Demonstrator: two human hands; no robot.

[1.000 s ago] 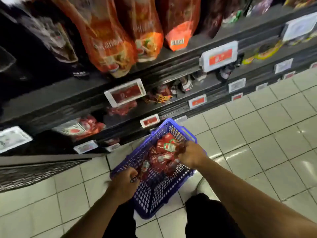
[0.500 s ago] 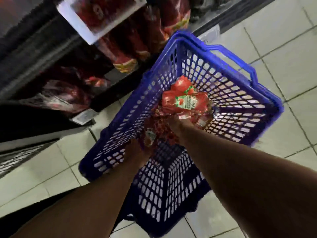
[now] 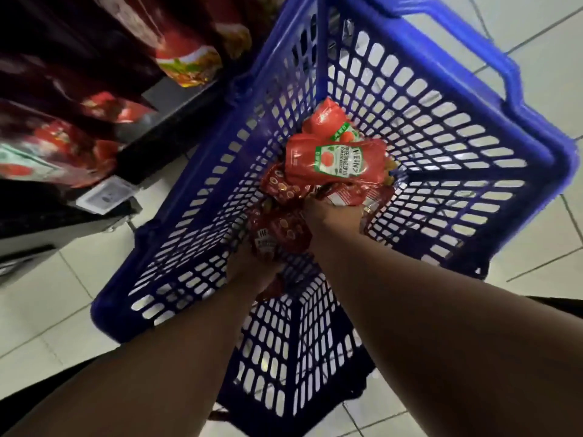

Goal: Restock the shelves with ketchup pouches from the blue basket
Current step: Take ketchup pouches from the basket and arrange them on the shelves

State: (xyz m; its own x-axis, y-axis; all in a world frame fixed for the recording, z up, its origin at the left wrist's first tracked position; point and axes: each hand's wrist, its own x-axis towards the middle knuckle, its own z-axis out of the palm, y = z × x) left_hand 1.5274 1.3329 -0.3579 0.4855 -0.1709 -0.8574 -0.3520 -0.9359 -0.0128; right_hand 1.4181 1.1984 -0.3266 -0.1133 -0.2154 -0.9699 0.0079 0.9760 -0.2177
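Two bare arms reach down from the bottom edge into the blue basket [image 3: 410, 127], which sits on the pale tiled floor [image 3: 536, 52]. The left hand [image 3: 249, 269] is low in the basket, and its fingers look curled around a dark red pouch [image 3: 271, 238], though the hand is in shadow and partly hidden, so the grip is hard to see well. Just beyond it, the right hand [image 3: 331, 216] is pushed into the pile of ketchup pouches [image 3: 315, 187], gripping some from below; its fingertips are buried among them. On top of the pile lies a bright red ketchup pouch [image 3: 336, 160] with a green and white label, and another red one [image 3: 328, 116] pokes out behind it. Farther off on the left stand the dark shelves [image 3: 176, 93], holding more red packs [image 3: 186, 58], with a white price tag [image 3: 105, 195] on the lowest edge.
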